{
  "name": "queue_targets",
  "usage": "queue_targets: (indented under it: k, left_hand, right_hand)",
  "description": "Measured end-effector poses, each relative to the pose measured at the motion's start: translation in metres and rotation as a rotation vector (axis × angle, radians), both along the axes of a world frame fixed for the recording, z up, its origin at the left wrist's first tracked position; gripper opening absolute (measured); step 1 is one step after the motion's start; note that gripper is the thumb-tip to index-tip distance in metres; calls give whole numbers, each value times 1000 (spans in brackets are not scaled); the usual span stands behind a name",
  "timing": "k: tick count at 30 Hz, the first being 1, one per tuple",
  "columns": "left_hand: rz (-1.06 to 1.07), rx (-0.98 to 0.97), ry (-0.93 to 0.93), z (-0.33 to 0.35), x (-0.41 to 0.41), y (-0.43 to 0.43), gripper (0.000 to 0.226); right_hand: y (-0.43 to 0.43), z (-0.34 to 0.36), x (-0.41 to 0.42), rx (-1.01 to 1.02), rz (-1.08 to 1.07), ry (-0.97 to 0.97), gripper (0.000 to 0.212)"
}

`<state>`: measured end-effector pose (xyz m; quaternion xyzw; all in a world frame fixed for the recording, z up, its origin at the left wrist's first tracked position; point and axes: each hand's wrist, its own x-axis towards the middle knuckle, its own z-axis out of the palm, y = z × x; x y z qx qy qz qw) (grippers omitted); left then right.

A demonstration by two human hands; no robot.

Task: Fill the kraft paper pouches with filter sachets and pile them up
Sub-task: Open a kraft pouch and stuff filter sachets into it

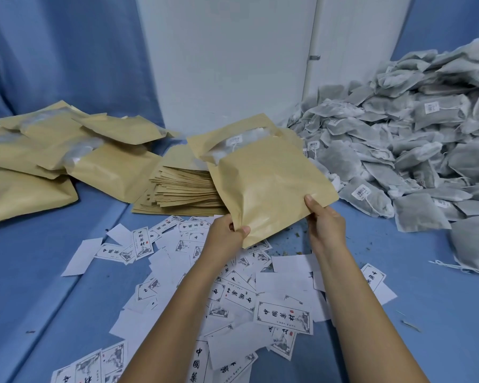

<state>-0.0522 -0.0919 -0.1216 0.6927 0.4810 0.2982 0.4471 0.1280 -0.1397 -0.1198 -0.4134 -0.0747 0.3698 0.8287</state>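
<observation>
Pouch (271, 186), seemingly filled, partly hiding pouch stack (183, 189)

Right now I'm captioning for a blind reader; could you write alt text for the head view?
The left hand and right hand grip a kraft paper pouch by its near corners over scattered printed labels. Filled pouches pile at left, empty pouches behind, grey filter sachets at right.
</observation>
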Motion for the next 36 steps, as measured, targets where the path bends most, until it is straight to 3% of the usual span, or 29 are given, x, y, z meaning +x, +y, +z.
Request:
queue_targets:
  k: [12, 16, 18, 20, 25, 29, 33, 36]
  left_hand:
    - [11, -4, -33, -3, -6, 1, 10]
    - [45, 22, -17, -7, -6, 3, 6]
    - [46, 9, -25, -7, -7, 4, 7]
    - [44, -10, -41, -6, -8, 4, 9]
    - [52, -16, -51, -6, -14, 8, 12]
    - [99, -24, -102, -7, -17, 10, 25]
    - [126, -8, -156, -7, -15, 9, 21]
    - [181, -69, -387, -5, -16, 10, 26]
  right_hand:
    - [-2, -4, 11, -83, -18, -72, 6]
    - [1, -9, 9, -233, 125, -281, 30]
    - [2, -9, 6, -222, 165, -315, 20]
    - [3, -8, 3, -181, 158, -276, 15]
    - [3, -7, 4, -149, 85, -166, 34]
    - [-1, -5, 10, -154, 5, -131, 19]
    - [0, -3, 3, -100, 23, -57, 5]
    - [4, 0, -3, -33, 108, -88, 9]
